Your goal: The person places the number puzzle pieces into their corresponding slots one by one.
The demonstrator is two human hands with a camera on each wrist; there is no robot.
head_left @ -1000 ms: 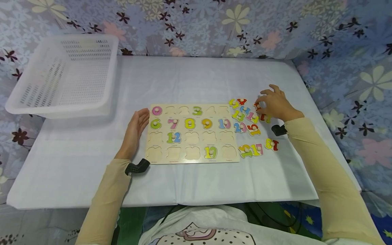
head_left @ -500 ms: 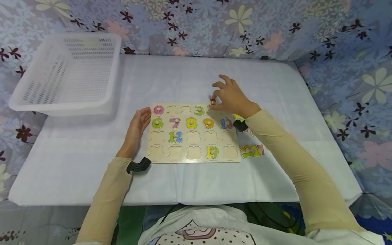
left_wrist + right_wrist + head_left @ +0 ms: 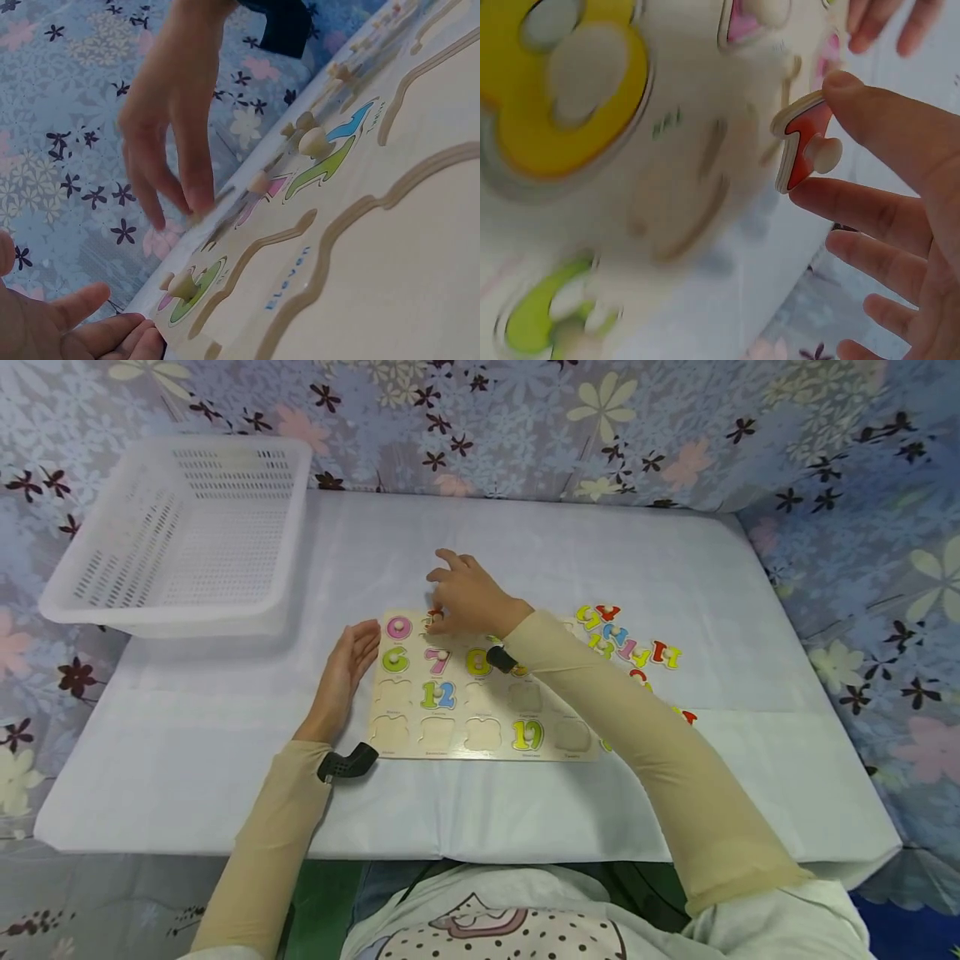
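Note:
My right hand (image 3: 472, 597) is over the upper left of a wooden number puzzle board (image 3: 480, 754). Its thumb and index finger pinch a red number 1 puzzle piece (image 3: 804, 142) by its top and bottom edges; the small knob faces the palm. This piece is held close over the top row, near the pink 0 (image 3: 399, 627). Extended fingers of my left hand (image 3: 345, 668) rest at the board's left edge. The yellow 8 (image 3: 570, 90), the 12 (image 3: 438, 695) and the 19 (image 3: 528, 735) sit in their slots. My right forearm hides part of the board.
Several loose number pieces (image 3: 633, 652) lie right of the board, some hidden behind the right sleeve. A white plastic basket (image 3: 172, 618) stands at the back left. A floral cloth (image 3: 510, 427) hangs behind the white-covered table (image 3: 187, 760).
My right hand has picked the red 1 from the loose pieces on the right and carried it leftward across the board. The left hand has stayed at the board's edge.

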